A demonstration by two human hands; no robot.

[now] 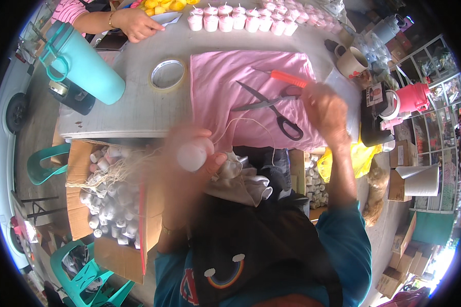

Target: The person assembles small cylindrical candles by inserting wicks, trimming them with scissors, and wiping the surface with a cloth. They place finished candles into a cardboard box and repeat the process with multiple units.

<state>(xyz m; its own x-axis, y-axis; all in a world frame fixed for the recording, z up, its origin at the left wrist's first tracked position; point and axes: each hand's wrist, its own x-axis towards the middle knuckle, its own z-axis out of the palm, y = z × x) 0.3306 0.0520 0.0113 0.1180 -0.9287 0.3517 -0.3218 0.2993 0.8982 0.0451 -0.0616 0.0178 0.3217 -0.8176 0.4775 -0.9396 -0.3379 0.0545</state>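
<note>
My left hand [189, 163], blurred, is closed around a small white candle [193, 157] above the table's near edge. A pale wick string [251, 120] loops out from beside it, over the cloth's edge. My right hand [327, 113] is over the right side of a pink cloth [215, 77], its fingers curled and smeared by motion. They come up to the end of an orange-handled tool [288, 78] with a thin metal shaft; whether they grip it is not clear. Beside that hand, dark-handled scissors [269, 105] lie spread on the cloth.
A tape roll [167, 74] and a turquoise tumbler [89, 64] stand left. Rows of pink candles [238, 23] line the far side, near another person's hand [137, 24]. A cardboard box [156, 215] of white pieces sits below left; a mug [352, 62] stands right.
</note>
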